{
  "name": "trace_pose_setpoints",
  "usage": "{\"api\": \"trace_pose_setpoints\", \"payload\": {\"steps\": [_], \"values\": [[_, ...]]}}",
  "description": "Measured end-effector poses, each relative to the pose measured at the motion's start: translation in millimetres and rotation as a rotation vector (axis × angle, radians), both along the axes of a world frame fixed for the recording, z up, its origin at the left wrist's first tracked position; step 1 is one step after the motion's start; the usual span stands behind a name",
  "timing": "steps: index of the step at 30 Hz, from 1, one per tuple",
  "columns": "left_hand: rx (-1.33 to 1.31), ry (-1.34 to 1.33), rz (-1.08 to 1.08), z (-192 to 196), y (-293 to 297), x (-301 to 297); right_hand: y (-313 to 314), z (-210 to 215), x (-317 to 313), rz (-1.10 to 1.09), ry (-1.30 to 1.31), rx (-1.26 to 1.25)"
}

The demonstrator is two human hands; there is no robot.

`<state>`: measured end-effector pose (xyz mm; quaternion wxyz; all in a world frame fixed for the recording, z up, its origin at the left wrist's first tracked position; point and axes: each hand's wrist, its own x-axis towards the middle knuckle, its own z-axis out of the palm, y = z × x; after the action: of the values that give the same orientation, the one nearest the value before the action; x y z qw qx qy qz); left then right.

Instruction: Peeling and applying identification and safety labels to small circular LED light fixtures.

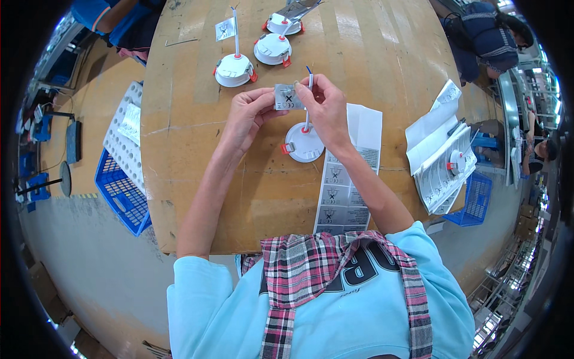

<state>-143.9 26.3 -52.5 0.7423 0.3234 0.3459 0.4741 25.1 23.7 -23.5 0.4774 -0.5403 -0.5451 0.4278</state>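
Three round white plastic downlight fittings with red spring clips sat near the top centre of the frame: one (pixel 234 70) at the left, one (pixel 272 49) just right of it, one (pixel 282 24) nearest the upper edge. A small grey label (pixel 225 29) lay beside them. At the left edge a white perforated plastic tray (pixel 122 143) overlapped a blue plastic crate (pixel 122 194). At the right, a stack of white printed sheets (pixel 439 149) rested above another blue crate (pixel 475 200).

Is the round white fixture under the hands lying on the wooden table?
Yes, the round white fixture rests on the wooden table, below both hands.
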Motion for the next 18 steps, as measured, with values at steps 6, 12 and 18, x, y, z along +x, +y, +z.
{"api": "trace_pose_setpoints", "payload": {"steps": [6,12,18], "values": [[0.013,0.026,0.011,0.0,0.9,-0.7,-0.7,3.2,-4.5,0.01,-0.003,0.026],[0.026,0.014,-0.008,0.7,1.2,-0.7,0.8,3.6,-3.8,0.014,-0.025,0.012],[-0.072,-0.126,-0.005,10.7,0.6,-0.3,0.0,3.3,-5.9,-0.021,-0.073,0.033]]}}
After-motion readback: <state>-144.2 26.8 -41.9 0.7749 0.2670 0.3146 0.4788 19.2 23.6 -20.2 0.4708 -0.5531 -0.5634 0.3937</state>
